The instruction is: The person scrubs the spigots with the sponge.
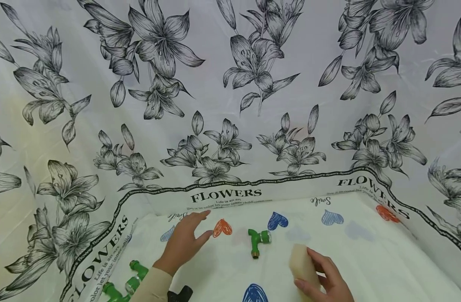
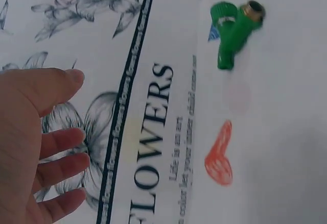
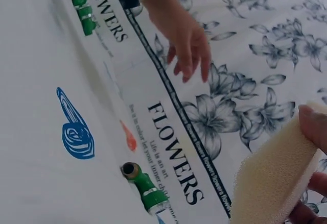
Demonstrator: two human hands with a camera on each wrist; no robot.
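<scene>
"What's the right hand got?"

"A sponge, pinched with the thumb on one side and the fingers on the other. It's at the right, nearer the person than the green pipe piece. I can't tell whether it touches the cloth."

"How does it look?"

"A pale cream block with flat faces and straight edges. Up close, the surface is finely pitted all over."

"And the left hand?"

"Holding nothing. The fingers are loosely extended, the thumb apart from them, left of that pipe piece."

"Describe the piece."

"Green and branching, with a silvery band on one arm and a brass-coloured end around a dark, round opening. It lies on the cloth beside a blue heart."

"Any more green?"

"More green parts by the left sleeve, partly covered. I can't tell how many."

"The cloth?"

"White, softly creased, printed with red and blue hearts."
</scene>
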